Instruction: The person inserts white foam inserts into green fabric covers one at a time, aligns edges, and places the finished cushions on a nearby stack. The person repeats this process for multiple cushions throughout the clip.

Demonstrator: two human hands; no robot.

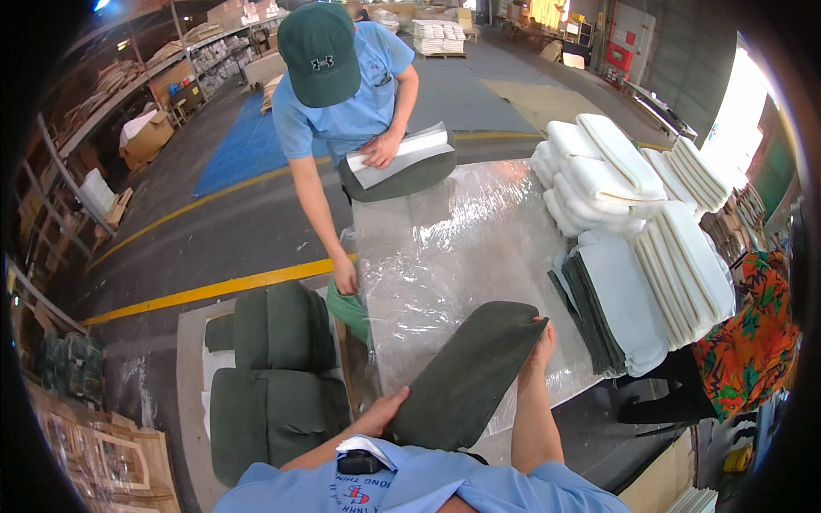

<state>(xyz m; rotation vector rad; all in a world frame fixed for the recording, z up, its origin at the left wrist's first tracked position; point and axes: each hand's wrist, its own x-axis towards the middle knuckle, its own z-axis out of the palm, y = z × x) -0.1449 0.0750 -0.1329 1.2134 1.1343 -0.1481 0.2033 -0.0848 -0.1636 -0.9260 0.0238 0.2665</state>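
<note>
Seemingly unfinished, a dark-green oblong fabric piece [466,376] is pinched at its edges by left hand [385,415] and right hand [542,346] over the near edge of the grey plastic-covered table [428,256], plump dark-green cushions [244,410] apparently done left of it, soft white pads [590,175] uncovered at its right.

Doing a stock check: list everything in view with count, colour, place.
Held cushion: one, dark green, table's near edge
Table: one, grey, plastic-covered, centre
Second cushion: one, dark green, far end, white sheet on top
Stacked cushions: several, dark green, left of table
Padding piles: several, white and cream, table's right
Cloth stack: one, pale blue-grey over dark green, table's right edge
Co-worker: one, blue shirt, green cap, far left
Floor sheet: one, blue, upper left
Patterned cloth: one, orange, right
Shelving: number unclear, grey, upper left
Own left hand: one, bare, fingers at held cushion's left edge
Own right hand: one, bare, fingers at its far right corner
</note>
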